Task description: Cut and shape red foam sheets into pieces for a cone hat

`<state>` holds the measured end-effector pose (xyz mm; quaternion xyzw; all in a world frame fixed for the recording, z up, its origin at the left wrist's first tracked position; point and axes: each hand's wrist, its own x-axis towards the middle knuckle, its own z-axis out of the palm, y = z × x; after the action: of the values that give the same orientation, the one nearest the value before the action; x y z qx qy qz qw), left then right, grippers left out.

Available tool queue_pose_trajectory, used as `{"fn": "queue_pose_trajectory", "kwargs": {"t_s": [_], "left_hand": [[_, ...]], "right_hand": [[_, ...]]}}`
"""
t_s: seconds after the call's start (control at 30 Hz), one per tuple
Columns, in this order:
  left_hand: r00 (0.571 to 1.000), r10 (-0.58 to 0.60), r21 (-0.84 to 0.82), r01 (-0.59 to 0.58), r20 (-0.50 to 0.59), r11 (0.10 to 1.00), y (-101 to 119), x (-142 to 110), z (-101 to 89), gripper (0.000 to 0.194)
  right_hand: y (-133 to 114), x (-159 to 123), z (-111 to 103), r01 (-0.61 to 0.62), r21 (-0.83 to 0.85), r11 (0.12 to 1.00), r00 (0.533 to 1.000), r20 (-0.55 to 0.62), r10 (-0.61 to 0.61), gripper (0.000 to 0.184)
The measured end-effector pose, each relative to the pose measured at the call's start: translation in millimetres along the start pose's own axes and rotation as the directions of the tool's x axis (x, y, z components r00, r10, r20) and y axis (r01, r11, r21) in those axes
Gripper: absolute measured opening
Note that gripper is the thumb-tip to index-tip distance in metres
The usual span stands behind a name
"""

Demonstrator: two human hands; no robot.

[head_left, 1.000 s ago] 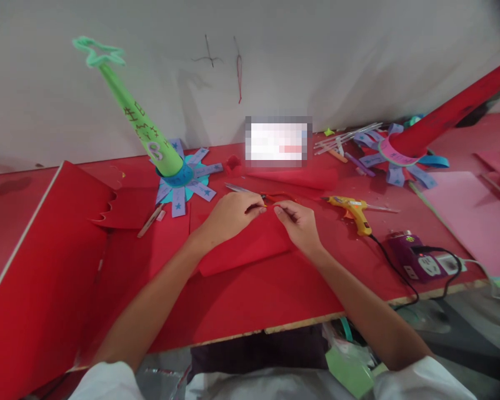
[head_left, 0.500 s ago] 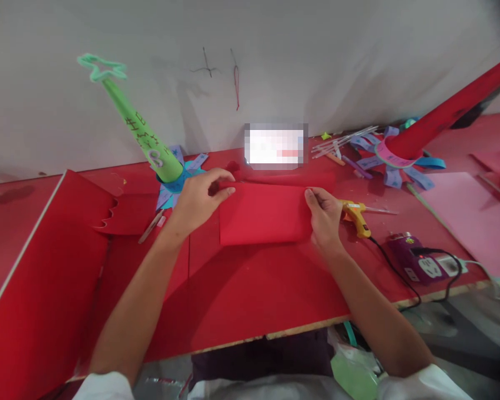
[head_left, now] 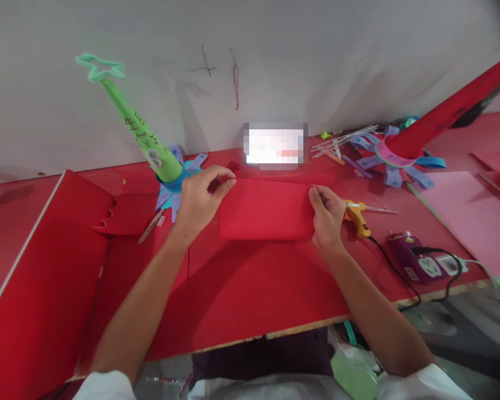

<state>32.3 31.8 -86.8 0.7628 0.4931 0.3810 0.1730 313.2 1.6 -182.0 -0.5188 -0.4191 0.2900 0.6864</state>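
Note:
A red sheet [head_left: 269,210], which looks like foam or card, is held up between my two hands, its face toward me. My left hand [head_left: 202,203] pinches its upper left corner between thumb and fingers. At the upper right corner, my right hand [head_left: 328,216] grips it with the thumb on the near face and the fingers mostly hidden behind. Behind its top edge another red strip or flap [head_left: 316,178] shows; whether the two are joined I cannot tell. The sheet is over the red tabletop [head_left: 250,289].
A green paper cone hat [head_left: 150,139] stands at the left, beside a large red board [head_left: 45,278]. Rightward lie a yellow glue gun [head_left: 358,219], a purple power socket [head_left: 416,258], a red cone [head_left: 454,108] and pink sheets [head_left: 470,216]. A blurred bright screen [head_left: 275,146] leans near the wall.
Both hands still hold the red sheet. Its lower edge has risen slightly, and my right hand has shifted a little to the right.

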Motion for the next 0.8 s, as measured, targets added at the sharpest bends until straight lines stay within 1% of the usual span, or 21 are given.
{"fn": "queue_pose_trajectory", "kwargs": {"t_s": [0.13,0.3,0.4,0.53,0.7,0.8], "left_hand": [[1.0,0.016,0.022,-0.016,-0.018,1.0,-4.1,-0.2,1.8,0.023],[0.994,0.101,0.027,-0.1,-0.035,0.995,-7.1,0.1,2.6,0.023],[0.991,0.128,0.051,-0.127,-0.029,0.991,-6.2,-0.6,3.0,0.022],[0.989,0.138,0.071,-0.134,-0.045,0.988,-3.9,-1.7,4.3,0.017],[0.994,0.105,0.021,-0.104,-0.02,0.994,-2.6,-2.4,4.7,0.028],[0.991,0.13,0.033,-0.129,-0.021,0.991,-2.6,-2.5,4.0,0.023]], "right_hand": [[-0.8,-0.2,0.5,0.019,-0.02,1.0,1.0,-0.004,-0.019,0.032],[-4.7,1.3,0.4,0.058,-0.107,0.993,0.997,-0.048,-0.064,0.038],[-4.9,3.1,-0.8,0.06,-0.129,0.99,0.996,-0.064,-0.069,0.038],[-3.0,4.3,-2.1,0.059,-0.145,0.988,0.996,-0.063,-0.069,0.04],[-3.5,3.5,-1.5,0.079,-0.156,0.984,0.994,-0.068,-0.091,0.04],[-4.6,3.0,-0.9,0.076,-0.138,0.988,0.994,-0.068,-0.086,0.037]]}}
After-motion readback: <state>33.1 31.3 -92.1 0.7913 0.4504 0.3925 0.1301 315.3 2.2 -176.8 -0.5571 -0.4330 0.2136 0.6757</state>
